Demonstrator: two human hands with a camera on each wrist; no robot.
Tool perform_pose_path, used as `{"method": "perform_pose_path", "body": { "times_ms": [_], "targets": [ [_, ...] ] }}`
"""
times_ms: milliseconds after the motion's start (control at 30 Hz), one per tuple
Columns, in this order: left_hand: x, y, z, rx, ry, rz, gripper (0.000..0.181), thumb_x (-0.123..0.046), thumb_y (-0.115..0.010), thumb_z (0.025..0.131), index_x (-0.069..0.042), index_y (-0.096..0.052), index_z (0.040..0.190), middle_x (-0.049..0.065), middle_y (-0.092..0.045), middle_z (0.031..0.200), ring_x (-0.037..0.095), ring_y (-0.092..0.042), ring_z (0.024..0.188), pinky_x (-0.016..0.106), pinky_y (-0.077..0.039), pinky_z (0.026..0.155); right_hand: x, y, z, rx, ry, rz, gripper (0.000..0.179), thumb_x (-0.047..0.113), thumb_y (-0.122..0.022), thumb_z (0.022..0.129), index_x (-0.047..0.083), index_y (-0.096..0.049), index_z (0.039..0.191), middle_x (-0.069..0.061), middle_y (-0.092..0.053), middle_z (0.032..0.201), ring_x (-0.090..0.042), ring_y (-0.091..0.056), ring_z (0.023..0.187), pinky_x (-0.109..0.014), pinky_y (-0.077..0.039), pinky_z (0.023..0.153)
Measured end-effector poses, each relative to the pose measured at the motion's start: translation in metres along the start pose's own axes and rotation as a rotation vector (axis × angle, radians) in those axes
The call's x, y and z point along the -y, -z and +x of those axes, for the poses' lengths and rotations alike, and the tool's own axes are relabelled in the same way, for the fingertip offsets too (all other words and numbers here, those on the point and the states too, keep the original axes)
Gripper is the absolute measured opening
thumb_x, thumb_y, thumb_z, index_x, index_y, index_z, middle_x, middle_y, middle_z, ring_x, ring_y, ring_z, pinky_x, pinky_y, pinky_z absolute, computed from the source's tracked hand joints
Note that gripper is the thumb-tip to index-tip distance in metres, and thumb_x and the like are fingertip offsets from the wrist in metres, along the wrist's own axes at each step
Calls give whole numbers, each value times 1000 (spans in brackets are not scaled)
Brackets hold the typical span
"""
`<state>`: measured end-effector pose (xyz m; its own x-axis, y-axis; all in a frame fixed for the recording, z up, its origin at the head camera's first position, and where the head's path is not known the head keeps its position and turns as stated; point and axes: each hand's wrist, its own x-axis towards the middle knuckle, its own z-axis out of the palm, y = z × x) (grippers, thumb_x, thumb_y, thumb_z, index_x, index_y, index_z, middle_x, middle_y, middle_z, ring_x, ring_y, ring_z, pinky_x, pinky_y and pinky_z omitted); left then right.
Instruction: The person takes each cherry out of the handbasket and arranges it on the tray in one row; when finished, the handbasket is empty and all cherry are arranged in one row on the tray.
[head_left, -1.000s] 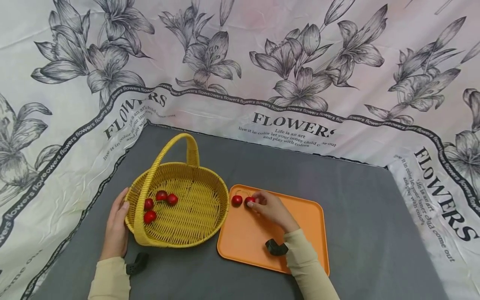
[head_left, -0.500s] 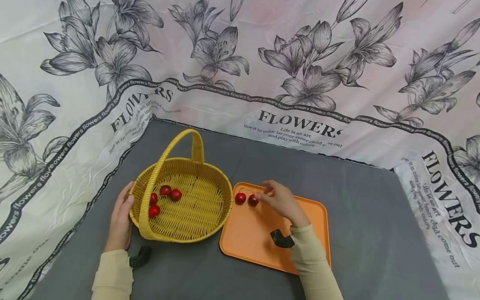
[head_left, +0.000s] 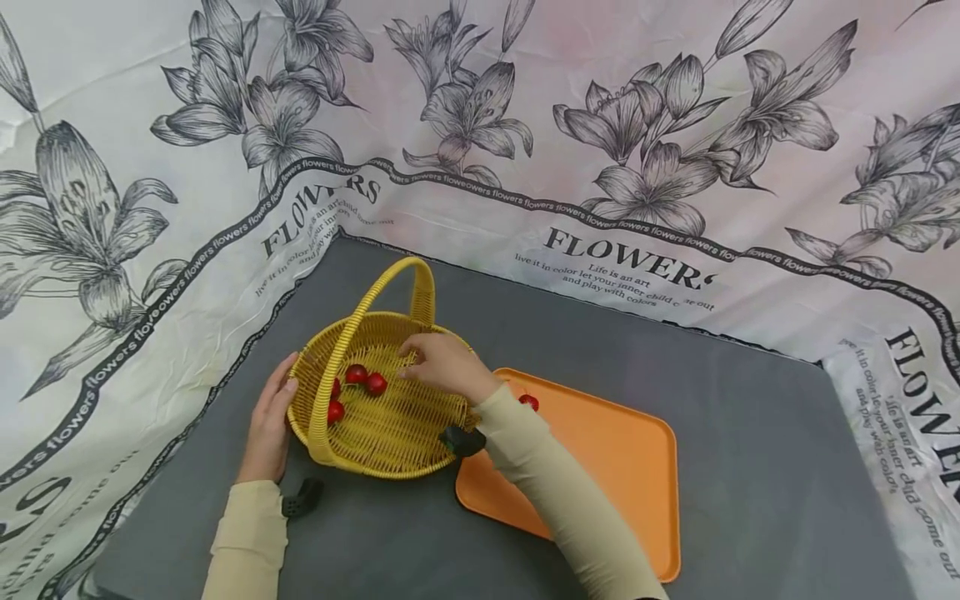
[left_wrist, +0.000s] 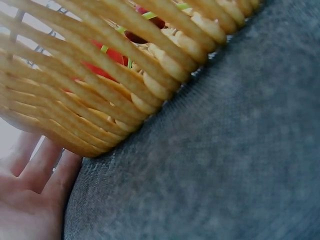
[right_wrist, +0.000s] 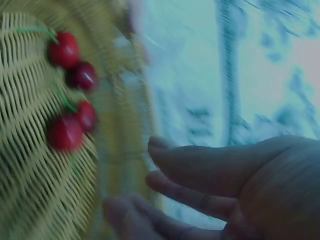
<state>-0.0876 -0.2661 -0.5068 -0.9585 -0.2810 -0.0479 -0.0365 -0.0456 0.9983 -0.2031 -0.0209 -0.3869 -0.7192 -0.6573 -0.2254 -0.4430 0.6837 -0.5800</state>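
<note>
A yellow woven basket (head_left: 390, 433) with an arched handle stands on the left of the table. Several red cherries (head_left: 376, 384) with green stems lie in its left half. My left hand (head_left: 268, 425) rests against the basket's left outer side, its thumb near the rim. Inside the rim, over the basket's right half, hovers my right hand (head_left: 444, 364), its fingers bent. In the right wrist view, thumb and fingers (right_wrist: 200, 165) stand apart with nothing visible between them. One cherry (head_left: 528, 402) shows on the orange tray (head_left: 600, 450); the right forearm hides the tray's upper left part.
The tray lies right of the basket, on a dark grey tabletop (head_left: 750, 450). A white flower-printed cloth (head_left: 465, 192) rises behind and along the sides. Each wrist carries a small black device (head_left: 303, 498).
My right hand has left the cherries on the tray and moved left over the basket. The left hand stays at the basket's side. The head view has shifted slightly.
</note>
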Motion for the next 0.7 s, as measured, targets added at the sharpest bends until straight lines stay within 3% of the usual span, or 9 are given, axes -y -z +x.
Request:
{"method": "perform_pose_path", "body": {
  "times_ms": [67,133,200,300,333,367,700],
  "targets": [
    [0,0,0,5,1,10,54,-44,-40,102,-29,-28,152,2,-28,154,7,-39,127,10,-38,91,11,-13,16,23,-5,-84,37,30,-67,91,11,-64,122,-3,-66,117,-16,-64,92,-30,-51,78],
    [0,1,0,8,6,11,53,-44,-40,102,-31,-28,151,2,-29,153,6,-40,126,10,-38,91,20,-25,29,29,-35,-143,29,30,-69,89,11,-67,111,1,-67,103,-12,-61,79,-26,-49,69],
    [0,2,0,11,10,15,52,-44,-39,102,-32,-28,151,3,-29,153,5,-40,126,10,-38,91,26,-35,38,22,-73,-172,20,31,-72,87,12,-66,87,4,-60,78,-8,-50,60,-23,-41,55],
    [2,1,-1,24,17,10,52,-43,-39,102,-32,-28,151,3,-28,154,5,-40,127,10,-38,91,28,-47,44,-1,-107,-194,38,29,-75,84,15,-49,61,5,-37,55,-8,-30,48,-24,-28,47],
    [2,0,-1,27,18,10,52,-43,-39,102,-32,-28,151,3,-28,154,5,-40,127,10,-38,91,28,-50,45,-10,-105,-204,40,29,-75,83,17,-47,57,7,-37,52,-7,-30,45,-23,-29,45],
    [3,0,-1,29,18,13,52,-43,-39,102,-32,-28,151,3,-27,154,5,-39,127,10,-38,91,28,-52,46,-8,-105,-210,46,28,-75,83,17,-41,54,6,-32,50,-9,-28,44,-24,-27,44],
    [2,1,0,3,11,31,52,-44,-39,102,-32,-29,151,3,-30,153,6,-41,125,10,-38,90,32,-56,46,9,-42,-295,40,18,-73,83,18,-42,58,6,-34,52,-8,-30,47,-23,-28,46]
  ]
}}
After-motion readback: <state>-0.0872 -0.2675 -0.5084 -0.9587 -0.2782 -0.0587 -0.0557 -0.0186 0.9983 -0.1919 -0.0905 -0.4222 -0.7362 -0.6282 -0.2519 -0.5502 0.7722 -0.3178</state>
